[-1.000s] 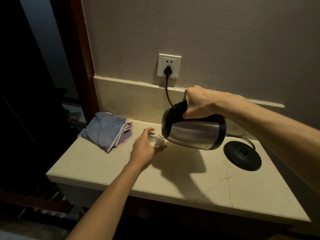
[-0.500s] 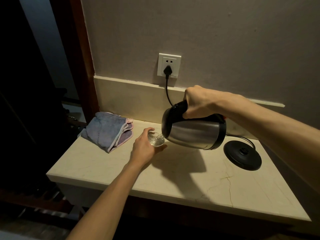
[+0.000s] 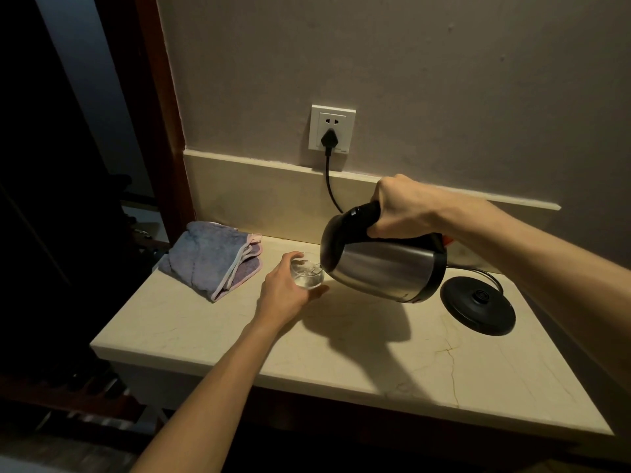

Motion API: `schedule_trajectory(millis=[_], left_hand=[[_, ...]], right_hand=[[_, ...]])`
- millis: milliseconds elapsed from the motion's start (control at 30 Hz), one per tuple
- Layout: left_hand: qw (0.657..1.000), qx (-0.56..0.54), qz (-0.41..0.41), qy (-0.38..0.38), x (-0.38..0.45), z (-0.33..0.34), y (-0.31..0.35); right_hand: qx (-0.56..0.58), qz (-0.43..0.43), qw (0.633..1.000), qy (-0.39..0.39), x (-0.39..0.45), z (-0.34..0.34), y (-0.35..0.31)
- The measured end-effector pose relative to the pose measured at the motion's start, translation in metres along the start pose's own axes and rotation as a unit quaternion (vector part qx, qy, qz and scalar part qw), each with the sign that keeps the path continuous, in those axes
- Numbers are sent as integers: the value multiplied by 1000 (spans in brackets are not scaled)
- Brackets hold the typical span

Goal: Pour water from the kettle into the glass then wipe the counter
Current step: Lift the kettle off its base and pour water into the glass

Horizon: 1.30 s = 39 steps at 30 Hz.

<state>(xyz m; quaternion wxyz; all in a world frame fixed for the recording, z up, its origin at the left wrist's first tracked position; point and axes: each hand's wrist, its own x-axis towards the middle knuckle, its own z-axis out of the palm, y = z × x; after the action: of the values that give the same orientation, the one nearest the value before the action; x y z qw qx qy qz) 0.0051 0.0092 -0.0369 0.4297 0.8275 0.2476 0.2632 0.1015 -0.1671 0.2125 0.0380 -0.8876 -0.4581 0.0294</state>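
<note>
A steel kettle [image 3: 382,268] with a black lid and handle hangs tilted on its side above the cream stone counter [image 3: 341,356]. My right hand [image 3: 406,208] grips its handle from above. The spout sits just over a small clear glass [image 3: 307,275] with water in it. The glass stands on the counter, and my left hand [image 3: 285,290] wraps around its near side. A folded blue and pink cloth [image 3: 213,259] lies at the back left of the counter.
The kettle's round black base [image 3: 478,305] sits at the right, its cord running up to a wall socket [image 3: 332,129]. A backsplash ledge runs along the wall. The counter's left edge drops into a dark gap beside a wooden door frame.
Almost nothing has moved. The kettle stays tilted over the glass and both hands keep their grips.
</note>
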Motion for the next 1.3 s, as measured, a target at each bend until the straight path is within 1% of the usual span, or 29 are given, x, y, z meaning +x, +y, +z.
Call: schedule_trajectory(millis=[133, 333, 667, 1067, 1167, 1300], left_hand=[[1000, 6, 5, 2, 0, 0, 0], [1000, 12, 7, -2, 0, 0, 0], [1000, 18, 18, 4, -1, 0, -1], [1000, 20, 15, -1, 0, 0, 0], [1000, 17, 12, -3, -1, 0, 0], [1000, 20, 10, -6, -1, 0, 0]], right_hand=[[14, 0, 1000, 8, -4, 6, 7], [80, 19, 996, 21, -14, 15, 19], [147, 83, 983, 65, -27, 41, 45], [197, 86, 972, 95, -35, 60, 55], [222, 97, 964, 106, -39, 62, 60], [289, 108, 941, 136, -46, 68, 70]])
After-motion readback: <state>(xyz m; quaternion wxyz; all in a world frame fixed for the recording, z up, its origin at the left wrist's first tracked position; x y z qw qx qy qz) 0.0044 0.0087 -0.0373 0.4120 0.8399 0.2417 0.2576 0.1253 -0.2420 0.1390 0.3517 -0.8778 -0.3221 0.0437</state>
